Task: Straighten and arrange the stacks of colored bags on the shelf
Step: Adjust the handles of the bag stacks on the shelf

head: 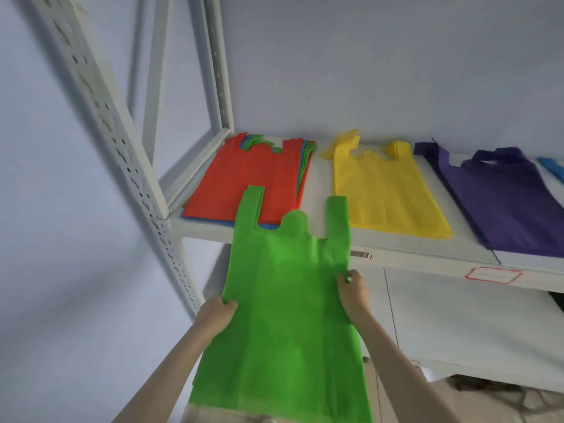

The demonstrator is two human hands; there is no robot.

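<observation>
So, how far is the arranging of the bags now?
Looks done: yellow bag and purple bag lie flat on the shelf. In hand: both hands, left and right, hold a green bag. Left: the mixed stack under the red bag.

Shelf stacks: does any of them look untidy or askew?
Yes. The red-topped stack at the left end is uneven: green and blue bag edges stick out on its far and right sides. The yellow bag has a crumpled handle.

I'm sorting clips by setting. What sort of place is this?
Probably a stockroom or storage area. A white slotted metal shelf against a bare wall carries a barcode sticker and a red-bordered label, and flat colored bags lie sorted on it: orange stack, yellow, purple.
</observation>
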